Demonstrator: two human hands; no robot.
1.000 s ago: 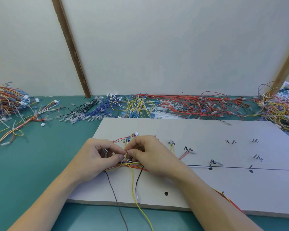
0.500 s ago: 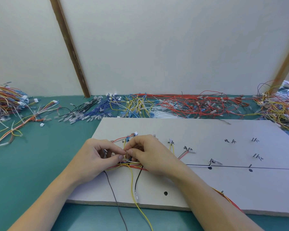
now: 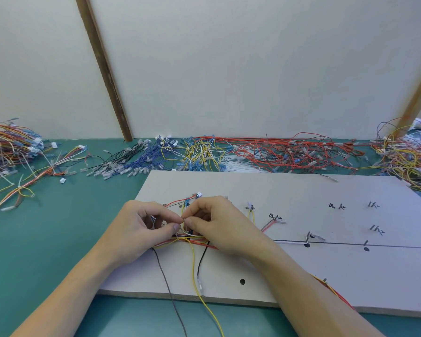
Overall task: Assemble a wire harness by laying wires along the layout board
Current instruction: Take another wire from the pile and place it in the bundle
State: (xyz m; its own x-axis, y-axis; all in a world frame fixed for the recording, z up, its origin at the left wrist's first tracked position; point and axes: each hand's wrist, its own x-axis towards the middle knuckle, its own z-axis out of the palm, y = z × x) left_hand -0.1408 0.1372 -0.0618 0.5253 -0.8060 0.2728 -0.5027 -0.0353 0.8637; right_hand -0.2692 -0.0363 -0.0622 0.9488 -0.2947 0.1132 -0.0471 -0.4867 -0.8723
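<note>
Grey fibreboard, matte and flat, makes up the layout board (image 3: pixel 301 190) lying on the teal counter (image 3: pixel 58 239), and both of my hands meet over its left part. My left hand (image 3: pixel 134 229) has its fingers curled, thumb and forefinger pinched together on thin wires at the wire bundle (image 3: pixel 187 239); my right hand (image 3: pixel 219 224) is curled the same way, its thumb and forefinger tips pinching the same spot, so the two hands touch tip to tip. From the bundle I count three loose tails running toward me: a grey wire (image 3: pixel 165 280), a yellow wire (image 3: pixel 195 268) and a black wire (image 3: pixel 201 260) ending in a clear sleeve. Two black dots on the board sit along a drawn black line (image 3: pixel 399 246), and one round hole (image 3: pixel 242 281) lies nearer my edge. Along the wall lie heaps of thin plastic-coated wire: a red wire heap (image 3: pixel 289 154), a yellow wire heap (image 3: pixel 199 154), a blue and black wire heap (image 3: pixel 136 161), and a mixed tangle at the left (image 3: pixel 7 144).
</note>
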